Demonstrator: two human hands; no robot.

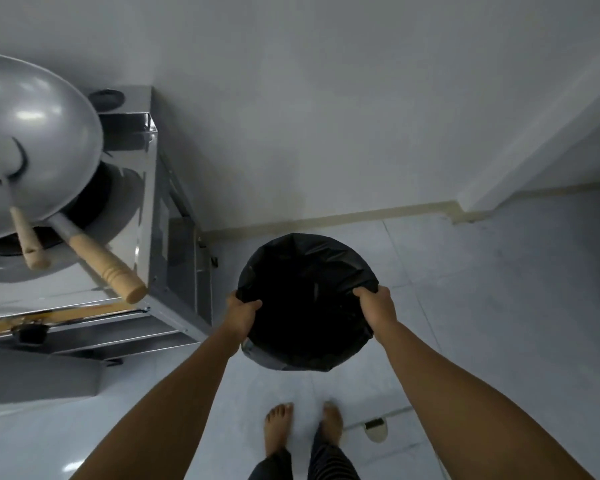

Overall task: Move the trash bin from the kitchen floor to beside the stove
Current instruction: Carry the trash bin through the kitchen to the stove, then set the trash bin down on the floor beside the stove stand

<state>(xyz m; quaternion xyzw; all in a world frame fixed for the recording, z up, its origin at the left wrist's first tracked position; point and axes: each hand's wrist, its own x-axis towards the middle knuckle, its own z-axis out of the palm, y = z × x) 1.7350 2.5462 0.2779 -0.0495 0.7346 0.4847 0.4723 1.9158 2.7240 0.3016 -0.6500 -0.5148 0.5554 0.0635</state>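
Observation:
A round trash bin (305,271) lined with a black plastic bag is in the middle of the view, just right of the steel stove (174,237) and near the white wall. My left hand (240,315) grips the bin's left rim. My right hand (376,308) grips its right rim. Both arms reach forward and down. I cannot tell whether the bin rests on the tiled floor or is lifted slightly above it.
A large grey wok (32,140) with a wooden handle (108,263) sits on the stove and juts past its front corner. A baseboard (361,214) runs along the wall behind the bin. My bare feet (302,431) stand on the pale tiles. A floor drain (374,427) lies to the right.

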